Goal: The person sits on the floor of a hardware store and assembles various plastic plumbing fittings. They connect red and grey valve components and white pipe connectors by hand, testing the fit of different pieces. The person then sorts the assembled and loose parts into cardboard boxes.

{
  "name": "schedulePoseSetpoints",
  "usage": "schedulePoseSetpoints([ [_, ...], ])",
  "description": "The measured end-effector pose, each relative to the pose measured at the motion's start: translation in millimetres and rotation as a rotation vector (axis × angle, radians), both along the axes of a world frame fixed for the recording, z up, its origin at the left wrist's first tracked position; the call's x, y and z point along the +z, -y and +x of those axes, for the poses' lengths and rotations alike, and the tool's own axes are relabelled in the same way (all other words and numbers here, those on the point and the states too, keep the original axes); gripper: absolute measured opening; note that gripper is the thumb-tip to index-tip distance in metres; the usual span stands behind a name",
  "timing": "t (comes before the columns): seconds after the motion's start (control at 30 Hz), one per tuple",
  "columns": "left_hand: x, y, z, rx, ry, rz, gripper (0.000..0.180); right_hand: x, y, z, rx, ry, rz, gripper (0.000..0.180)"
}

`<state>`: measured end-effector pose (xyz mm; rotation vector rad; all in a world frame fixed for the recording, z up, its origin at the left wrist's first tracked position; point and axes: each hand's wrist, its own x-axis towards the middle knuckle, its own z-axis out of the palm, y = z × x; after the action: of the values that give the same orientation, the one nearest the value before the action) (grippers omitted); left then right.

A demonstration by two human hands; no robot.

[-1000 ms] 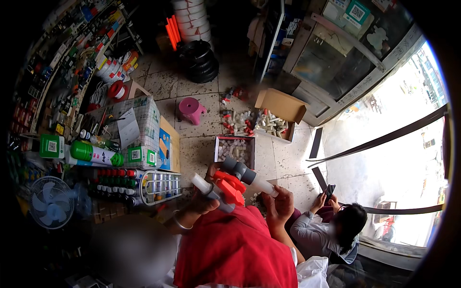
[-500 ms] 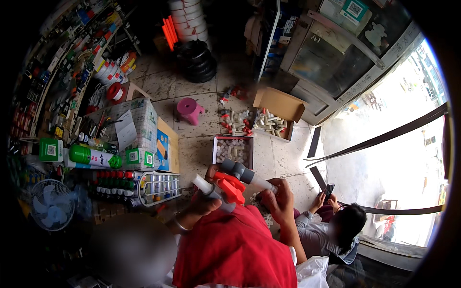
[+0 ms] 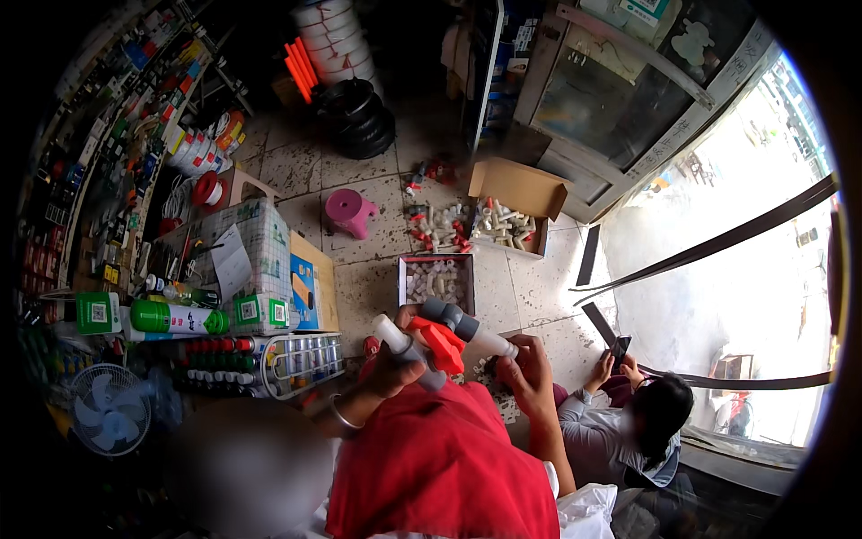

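Above the red apron (image 3: 440, 458) I hold a grey plastic pipe valve (image 3: 451, 317) with a red handle (image 3: 438, 345). My left hand (image 3: 392, 373), a bracelet at its wrist, wraps round the valve's left side, beside a white stub (image 3: 391, 333) that points up and left. The valve partly hides its fingers. My right hand (image 3: 530, 366) pinches the far end of the whitish pipe piece (image 3: 493, 343) that sticks out of the valve's right side. Whether that piece is pushed fully into the grey socket cannot be told.
Beyond my hands, an open box (image 3: 436, 281) of small white fittings stands on the tiled floor. Loose fittings (image 3: 437, 226) and a cardboard box (image 3: 539, 238) lie behind it. A pink stool (image 3: 349, 212) is farther left. On the right a person (image 3: 620, 418) sits holding a phone.
The valve has turned slightly in my hands, and its red handle now sits a little farther right. Both hands keep their hold. The whole view has shifted slightly.
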<state>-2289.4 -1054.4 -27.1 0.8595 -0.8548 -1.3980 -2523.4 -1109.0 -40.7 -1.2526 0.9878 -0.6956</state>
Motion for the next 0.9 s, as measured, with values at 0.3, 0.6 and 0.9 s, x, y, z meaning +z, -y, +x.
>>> schedulePoseSetpoints([
  [0.3,-20,17,53,0.037,-0.008,-0.025,0.086,-12,36,46,0.104,-0.058,0.159,0.04],
  [0.6,-39,64,175,0.1,-0.11,0.043,0.076,-24,97,176,0.16,-0.154,0.166,0.032],
  [0.9,-32,132,360,0.058,-0.023,-0.068,0.069,-13,152,362,0.074,-0.112,0.031,0.041],
])
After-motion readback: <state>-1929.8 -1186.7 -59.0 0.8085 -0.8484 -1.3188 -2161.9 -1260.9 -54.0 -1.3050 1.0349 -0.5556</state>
